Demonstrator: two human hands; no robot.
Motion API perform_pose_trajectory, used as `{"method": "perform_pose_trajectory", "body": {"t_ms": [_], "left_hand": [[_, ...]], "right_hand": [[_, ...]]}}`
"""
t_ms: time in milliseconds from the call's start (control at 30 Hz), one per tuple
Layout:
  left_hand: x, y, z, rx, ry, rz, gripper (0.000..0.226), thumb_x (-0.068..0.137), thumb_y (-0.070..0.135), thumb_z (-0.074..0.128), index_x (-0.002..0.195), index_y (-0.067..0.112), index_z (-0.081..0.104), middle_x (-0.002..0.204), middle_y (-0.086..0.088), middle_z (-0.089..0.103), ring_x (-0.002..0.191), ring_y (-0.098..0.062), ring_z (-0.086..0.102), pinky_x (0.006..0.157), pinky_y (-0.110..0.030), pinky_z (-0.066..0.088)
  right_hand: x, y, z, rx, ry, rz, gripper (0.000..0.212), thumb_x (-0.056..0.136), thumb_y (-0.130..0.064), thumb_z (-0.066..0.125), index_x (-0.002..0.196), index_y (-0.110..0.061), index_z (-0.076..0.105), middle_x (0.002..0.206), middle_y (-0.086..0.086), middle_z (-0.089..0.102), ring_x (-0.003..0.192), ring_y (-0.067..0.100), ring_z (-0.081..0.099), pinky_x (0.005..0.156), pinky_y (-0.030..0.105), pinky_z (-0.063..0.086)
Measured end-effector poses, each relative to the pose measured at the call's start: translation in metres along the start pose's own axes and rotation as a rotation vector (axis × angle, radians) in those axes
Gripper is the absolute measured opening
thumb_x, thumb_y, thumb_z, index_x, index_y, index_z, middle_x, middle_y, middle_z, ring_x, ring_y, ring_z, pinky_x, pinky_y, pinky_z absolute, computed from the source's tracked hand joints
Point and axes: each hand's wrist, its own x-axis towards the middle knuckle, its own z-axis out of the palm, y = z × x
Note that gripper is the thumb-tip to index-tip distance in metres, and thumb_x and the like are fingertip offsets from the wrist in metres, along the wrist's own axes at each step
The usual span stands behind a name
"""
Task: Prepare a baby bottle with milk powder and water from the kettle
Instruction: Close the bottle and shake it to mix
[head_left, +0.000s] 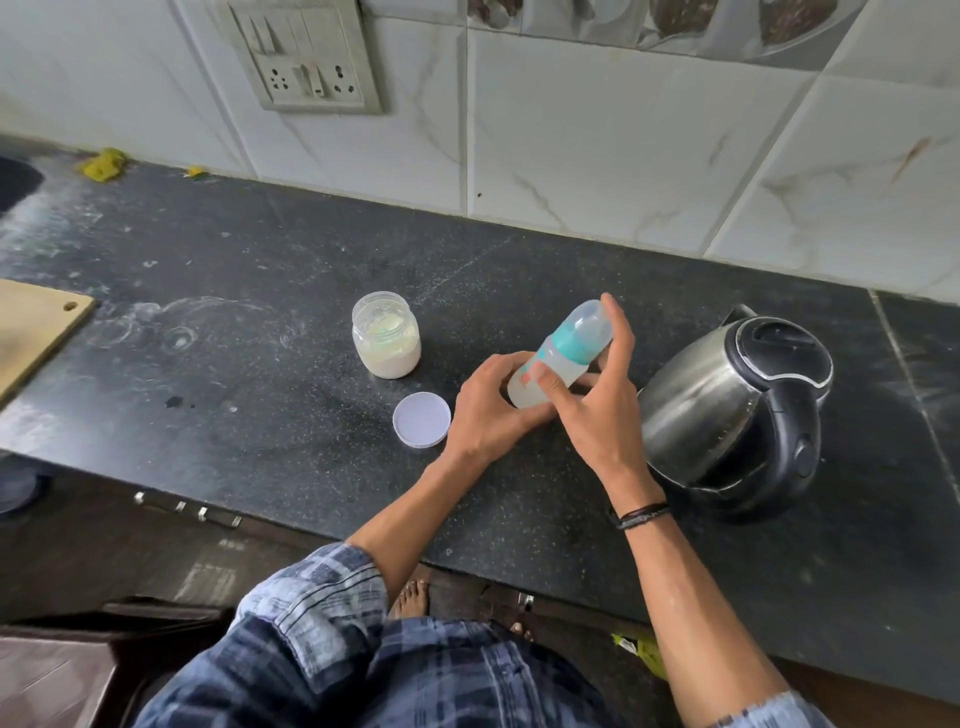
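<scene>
At frame centre, the left hand (491, 410) curled round the base of a tilted clear plastic baby bottle (571, 344), teal-collared, holding cloudy whitish liquid; the right hand (597, 415) gripped its middle. Left stood an open clear jar (387, 340) of pale powder beside its round lid (422, 419); right, a shiny steel kettle (722, 405).

Counting one baby bottle (563, 358), mid-frame. One powder jar (387, 340) standing at its 10 o'clock, one loose lid (422, 419) lying at 8 o'clock, one kettle (727, 405) sitting at 3 o'clock. One wooden board (31, 332) showing far out at 9 o'clock. Two hands: left hand (488, 410), right hand (597, 410).
</scene>
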Motion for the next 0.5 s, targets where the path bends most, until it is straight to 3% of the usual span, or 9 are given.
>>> {"method": "perform_pose_trajectory", "body": {"t_ms": [100,233,400,500], "left_hand": [[-0.006,0.003,0.0,0.064,0.027,0.03,0.054,0.073,0.059,0.08,0.122,0.042,0.066,0.108,0.021,0.066,0.104,-0.002,0.061,0.087,-0.03,0.053],[-0.01,0.007,-0.002,0.157,-0.057,0.012,0.066,0.075,0.067,0.076,0.132,0.037,0.061,0.118,0.021,0.063,0.108,0.001,0.053,0.091,-0.027,0.048],[-0.007,0.015,-0.02,0.21,-0.279,0.045,0.095,0.067,0.072,0.079,0.149,0.036,0.048,0.123,0.02,0.059,0.112,-0.004,0.043,0.102,-0.029,0.04],[-0.005,0.011,-0.036,0.198,-0.273,0.029,0.099,0.073,0.057,0.087,0.156,0.029,0.04,0.13,0.016,0.061,0.121,-0.01,0.046,0.106,-0.028,0.038]], "right_hand": [[-0.003,0.006,-0.002,0.002,-0.042,0.055,0.111,0.081,-0.027,0.088,0.157,-0.053,0.011,0.144,-0.016,0.054,0.106,0.007,0.071,0.089,0.041,0.062],[0.003,0.006,-0.009,-0.007,-0.071,0.096,0.109,0.076,-0.023,0.091,0.152,-0.053,0.019,0.131,-0.019,0.057,0.094,0.004,0.071,0.083,0.04,0.062],[0.026,-0.014,-0.034,-0.122,-0.159,0.003,0.103,0.07,-0.034,0.092,0.146,-0.06,0.027,0.127,-0.036,0.053,0.1,0.015,0.07,0.089,0.053,0.058],[0.033,-0.031,-0.05,-0.095,-0.052,-0.133,0.104,0.068,-0.041,0.091,0.15,-0.058,0.029,0.134,-0.038,0.051,0.102,0.01,0.07,0.085,0.051,0.061]]}}
